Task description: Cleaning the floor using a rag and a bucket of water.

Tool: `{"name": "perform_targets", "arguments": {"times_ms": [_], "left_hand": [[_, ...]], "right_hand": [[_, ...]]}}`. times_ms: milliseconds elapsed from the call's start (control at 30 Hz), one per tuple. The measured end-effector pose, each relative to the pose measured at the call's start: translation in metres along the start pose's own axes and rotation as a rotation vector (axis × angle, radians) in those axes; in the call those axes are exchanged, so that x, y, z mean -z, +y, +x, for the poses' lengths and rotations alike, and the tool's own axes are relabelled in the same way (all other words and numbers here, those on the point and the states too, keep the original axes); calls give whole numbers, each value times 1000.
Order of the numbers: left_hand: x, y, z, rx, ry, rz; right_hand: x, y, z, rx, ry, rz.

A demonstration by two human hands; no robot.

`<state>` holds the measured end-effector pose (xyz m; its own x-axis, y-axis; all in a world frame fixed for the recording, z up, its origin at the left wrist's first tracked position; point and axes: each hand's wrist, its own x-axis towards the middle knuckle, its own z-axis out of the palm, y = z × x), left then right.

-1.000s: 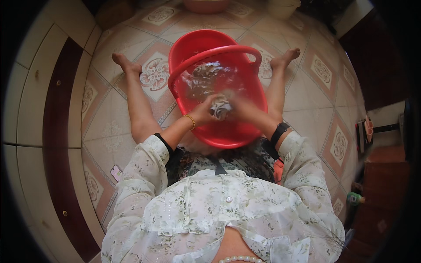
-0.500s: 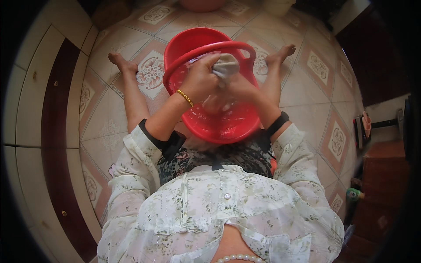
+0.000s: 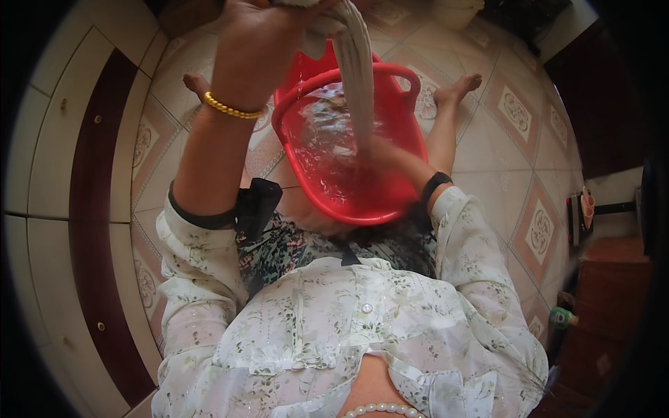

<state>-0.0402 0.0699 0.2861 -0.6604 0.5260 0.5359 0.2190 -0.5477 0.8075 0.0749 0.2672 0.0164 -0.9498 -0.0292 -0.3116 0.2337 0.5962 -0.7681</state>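
Observation:
A long strip of wet whitish cloth (image 3: 357, 76) hangs stretched over a red plastic basin (image 3: 408, 188). High up at the top edge, my left hand (image 3: 261, 42) is closed on the cloth's upper part. Low inside the basin, my right hand (image 3: 376, 153) is closed around its lower end; motion smears the fingers. Water (image 3: 317, 136) in the basin ripples and glints, and drops fall beneath my left hand. Any cloth under the water cannot be made out.
My bare feet rest on patterned floor tiles (image 3: 516, 115) either side of the basin. Pale cabinets (image 3: 52, 150) with a dark red strip stand at left. A brown wooden box (image 3: 610, 279) is at right, and a pale bucket (image 3: 456, 12) at the far end.
My left hand has risen far up and toward the left, drawing the bunched cloth out into a long strip. My right hand has moved down into the basin.

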Motion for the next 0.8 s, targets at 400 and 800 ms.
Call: {"name": "perform_targets", "arguments": {"times_ms": [400,800], "left_hand": [[-4,-54,-53,167,-192,289],[30,-158,-141,770,-178,311]], "right_hand": [[78,-71,-28,132,144,59],[111,-138,-58,170,277,487]]}}
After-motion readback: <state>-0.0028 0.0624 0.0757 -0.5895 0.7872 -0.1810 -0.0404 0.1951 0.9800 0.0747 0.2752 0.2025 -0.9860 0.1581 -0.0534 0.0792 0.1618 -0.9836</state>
